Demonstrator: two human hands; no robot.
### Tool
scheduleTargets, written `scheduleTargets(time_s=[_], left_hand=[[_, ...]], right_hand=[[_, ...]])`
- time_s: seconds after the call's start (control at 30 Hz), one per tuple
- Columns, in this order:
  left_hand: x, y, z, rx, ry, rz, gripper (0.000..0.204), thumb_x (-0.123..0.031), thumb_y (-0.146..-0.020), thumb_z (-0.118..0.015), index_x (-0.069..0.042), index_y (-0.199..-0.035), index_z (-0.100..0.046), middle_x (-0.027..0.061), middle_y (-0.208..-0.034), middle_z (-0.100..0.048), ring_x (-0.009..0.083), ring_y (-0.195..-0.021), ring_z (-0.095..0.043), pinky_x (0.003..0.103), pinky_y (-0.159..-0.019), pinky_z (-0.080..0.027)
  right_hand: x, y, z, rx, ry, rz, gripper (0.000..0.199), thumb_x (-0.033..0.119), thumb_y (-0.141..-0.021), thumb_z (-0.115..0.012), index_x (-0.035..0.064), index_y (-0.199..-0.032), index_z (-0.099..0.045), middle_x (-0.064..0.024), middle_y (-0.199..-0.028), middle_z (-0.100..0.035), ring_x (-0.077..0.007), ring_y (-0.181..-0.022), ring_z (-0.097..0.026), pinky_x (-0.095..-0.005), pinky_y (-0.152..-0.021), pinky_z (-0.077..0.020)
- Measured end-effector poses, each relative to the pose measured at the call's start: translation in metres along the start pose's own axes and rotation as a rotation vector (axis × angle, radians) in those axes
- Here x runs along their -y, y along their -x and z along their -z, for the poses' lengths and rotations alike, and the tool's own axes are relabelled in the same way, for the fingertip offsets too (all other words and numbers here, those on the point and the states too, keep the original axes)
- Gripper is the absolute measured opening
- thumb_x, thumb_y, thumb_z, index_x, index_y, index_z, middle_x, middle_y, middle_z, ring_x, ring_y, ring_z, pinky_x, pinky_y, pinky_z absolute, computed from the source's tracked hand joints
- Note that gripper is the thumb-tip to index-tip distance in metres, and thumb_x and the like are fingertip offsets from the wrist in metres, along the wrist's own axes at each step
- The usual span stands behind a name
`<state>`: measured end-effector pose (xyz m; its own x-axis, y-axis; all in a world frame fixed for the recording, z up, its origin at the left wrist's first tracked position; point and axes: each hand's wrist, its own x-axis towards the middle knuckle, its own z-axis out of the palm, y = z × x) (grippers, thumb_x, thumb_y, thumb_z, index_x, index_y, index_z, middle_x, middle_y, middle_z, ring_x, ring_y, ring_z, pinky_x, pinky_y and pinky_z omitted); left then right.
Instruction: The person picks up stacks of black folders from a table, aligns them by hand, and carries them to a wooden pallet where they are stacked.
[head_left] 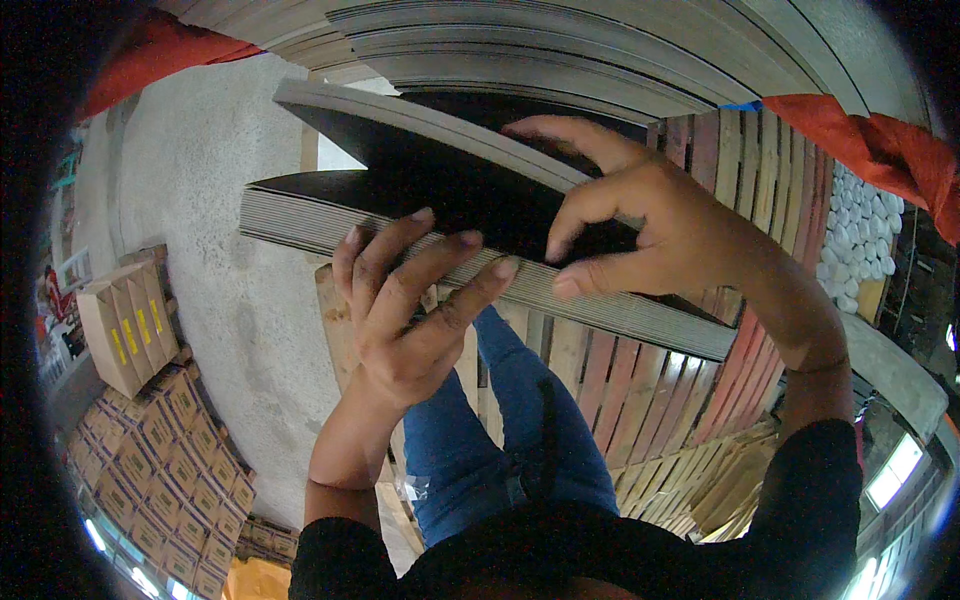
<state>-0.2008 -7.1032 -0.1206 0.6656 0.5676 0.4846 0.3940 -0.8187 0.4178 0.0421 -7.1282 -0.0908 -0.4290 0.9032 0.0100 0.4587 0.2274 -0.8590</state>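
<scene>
So, only the head view to go on here. The stack of dark boards [420,215] sat right in front of the person, thin sheets with pale edges, its long axis running from upper left down to lower right across the wooden pallet [640,390]. The top few boards [440,125] were tilted up at the far side, opened like a book away from the rest.

The right hand [660,225] was the one actually on them: thumb and curled fingers pinched over the near edge of the lifted sheets, index finger stretched out along the top. The left hand [410,310] was just below the stack's near edge, fingers spread and loose, tips touching the pale edge but not closed on anything. So the boards lay up and away from both hands, with the right one holding the grip.

Off to the left, cardboard boxes [130,325] on the concrete floor [230,260]
</scene>
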Motion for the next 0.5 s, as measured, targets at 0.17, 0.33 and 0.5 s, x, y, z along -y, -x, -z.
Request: scheduleTargets(time_s=[0.17,0.33,0.5], left_hand=[[-0.0011,0.0011,0.0036,0.040,-0.044,0.001,0.027,-0.015,-0.063,-0.070,-0.024,-0.088,-0.071,0.0020,-0.101,-0.062,0.0283,-0.104,-0.054,0.047,-0.097,-0.029],[-0.0030,-0.0006,0.0071,0.083,-0.041,0.041,0.027,-0.015,-0.063,-0.071,-0.026,-0.088,-0.070,0.0015,-0.104,-0.062,0.0285,-0.105,-0.054,0.047,-0.097,-0.029],[-0.0029,0.0003,0.0044,0.082,-0.046,0.057,0.028,-0.014,-0.063,-0.073,-0.027,-0.087,-0.070,0.0012,-0.104,-0.063,0.0286,-0.105,-0.054,0.046,-0.097,-0.029]], right_hand=[[0.0020,0.0004,-0.0021,0.002,-0.104,-0.094,0.021,0.019,-0.062,-0.077,0.0076,-0.076,-0.067,-0.0224,-0.130,-0.040,-0.0345,-0.118,-0.044,-0.0379,-0.098,-0.0337],[0.0002,0.0002,-0.0021,-0.004,-0.092,-0.100,0.021,0.020,-0.062,-0.077,0.0076,-0.076,-0.067,-0.0229,-0.129,-0.041,-0.0344,-0.119,-0.043,-0.0376,-0.099,-0.0332],[0.0003,0.0001,-0.0007,-0.003,-0.096,-0.105,0.020,0.020,-0.063,-0.076,0.0078,-0.076,-0.067,-0.0230,-0.129,-0.042,-0.0349,-0.118,-0.044,-0.0373,-0.098,-0.0336]])
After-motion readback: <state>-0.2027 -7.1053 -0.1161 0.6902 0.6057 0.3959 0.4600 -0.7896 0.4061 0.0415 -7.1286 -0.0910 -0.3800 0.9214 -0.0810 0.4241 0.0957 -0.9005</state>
